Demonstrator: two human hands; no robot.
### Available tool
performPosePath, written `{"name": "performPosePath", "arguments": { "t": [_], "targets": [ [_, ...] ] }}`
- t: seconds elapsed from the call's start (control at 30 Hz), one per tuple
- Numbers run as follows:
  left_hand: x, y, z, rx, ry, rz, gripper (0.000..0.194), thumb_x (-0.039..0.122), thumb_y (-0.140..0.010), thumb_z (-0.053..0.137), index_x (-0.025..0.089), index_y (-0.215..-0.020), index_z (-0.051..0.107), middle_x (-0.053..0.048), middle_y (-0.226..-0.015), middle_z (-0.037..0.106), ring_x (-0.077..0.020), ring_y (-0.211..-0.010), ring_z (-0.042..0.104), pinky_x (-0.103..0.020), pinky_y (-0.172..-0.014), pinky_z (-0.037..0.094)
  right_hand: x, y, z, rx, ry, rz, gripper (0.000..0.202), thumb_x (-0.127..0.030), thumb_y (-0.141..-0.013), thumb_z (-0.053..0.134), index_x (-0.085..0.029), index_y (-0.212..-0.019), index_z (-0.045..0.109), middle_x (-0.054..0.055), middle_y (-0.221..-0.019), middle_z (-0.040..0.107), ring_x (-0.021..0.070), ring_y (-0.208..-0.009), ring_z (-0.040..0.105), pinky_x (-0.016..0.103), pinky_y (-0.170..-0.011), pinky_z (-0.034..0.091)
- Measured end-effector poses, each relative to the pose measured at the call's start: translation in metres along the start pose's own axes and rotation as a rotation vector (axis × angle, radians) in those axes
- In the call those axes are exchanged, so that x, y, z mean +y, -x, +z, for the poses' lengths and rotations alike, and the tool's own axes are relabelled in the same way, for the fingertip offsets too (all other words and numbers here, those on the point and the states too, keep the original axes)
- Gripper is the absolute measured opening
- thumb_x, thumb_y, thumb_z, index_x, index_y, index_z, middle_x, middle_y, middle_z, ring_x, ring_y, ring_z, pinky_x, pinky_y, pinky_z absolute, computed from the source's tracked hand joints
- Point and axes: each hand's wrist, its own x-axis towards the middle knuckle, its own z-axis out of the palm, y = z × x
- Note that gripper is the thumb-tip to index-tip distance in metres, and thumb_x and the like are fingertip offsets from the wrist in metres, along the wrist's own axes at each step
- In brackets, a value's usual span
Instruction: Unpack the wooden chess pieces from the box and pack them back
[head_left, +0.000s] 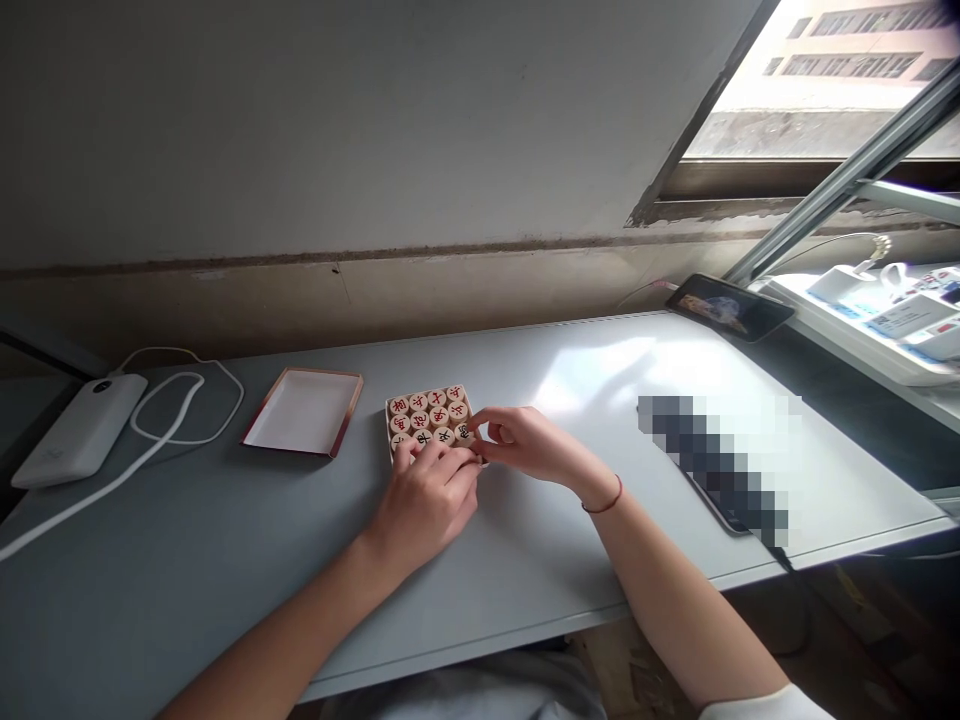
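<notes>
A small square box [388,428] packed with round wooden xiangqi pieces [420,402] sits on the table in front of me. The pieces stand in rows, with red characters at the back and black ones nearer me. My left hand [431,495] is bent over the box's near side, its fingers curled onto the front row and hiding part of it. At the right front corner, the thumb and forefinger of my right hand [529,445] close around a black-marked piece [464,434]. The box's lid [304,410] lies to the left, its white inside facing up.
On the far left lies a white power bank [81,430] with a looped white cable [176,415]. A phone [727,306] leans at the back right, near a white tray [862,325] of small items. A blurred-out dark device [712,470] lies right of my right arm.
</notes>
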Motion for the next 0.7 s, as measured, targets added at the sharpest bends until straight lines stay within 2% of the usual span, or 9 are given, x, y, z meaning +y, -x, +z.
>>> {"name": "performPosePath", "arguments": {
  "t": [0.17, 0.33, 0.57, 0.7],
  "targets": [
    [0.000, 0.001, -0.001, -0.002, 0.023, -0.008, 0.023, 0.014, -0.089, 0.049, 0.021, -0.103, 0.065, -0.003, -0.099, 0.071, -0.0178, -0.085, 0.057, -0.038, -0.081, 0.033, -0.001, -0.004, 0.005, 0.043, 0.003, -0.027, 0.017, -0.029, -0.085, 0.049, -0.020, -0.078, 0.062, -0.004, -0.059, 0.048, 0.0086, -0.052, 0.034, 0.021, -0.049, 0.029],
    [0.000, 0.001, 0.000, 0.002, 0.029, -0.014, 0.022, 0.014, -0.088, 0.048, 0.020, -0.101, 0.065, -0.002, -0.097, 0.071, -0.0170, -0.084, 0.057, -0.038, -0.081, 0.032, 0.003, -0.009, 0.017, 0.149, 0.032, -0.025, 0.022, -0.029, -0.089, 0.045, -0.020, -0.074, 0.057, -0.003, -0.058, 0.051, 0.0091, -0.051, 0.036, 0.022, -0.049, 0.030],
    [0.001, 0.002, 0.000, -0.026, 0.036, -0.030, 0.020, 0.012, -0.088, 0.049, 0.021, -0.095, 0.066, -0.003, -0.097, 0.069, -0.0162, -0.083, 0.058, -0.037, -0.082, 0.032, 0.008, -0.012, 0.023, 0.262, 0.083, -0.007, 0.013, -0.026, -0.091, 0.044, -0.021, -0.085, 0.054, -0.002, -0.065, 0.057, 0.0085, -0.049, 0.041, 0.021, -0.049, 0.031],
    [0.002, 0.002, 0.001, -0.023, 0.017, -0.031, 0.017, 0.013, -0.087, 0.050, 0.021, -0.090, 0.065, -0.002, -0.098, 0.068, -0.0165, -0.083, 0.058, -0.037, -0.082, 0.032, 0.006, -0.012, 0.025, 0.265, 0.079, -0.005, 0.015, -0.031, -0.092, 0.043, -0.021, -0.087, 0.053, -0.003, -0.061, 0.054, 0.0086, -0.047, 0.040, 0.021, -0.048, 0.029]
  ]
}}
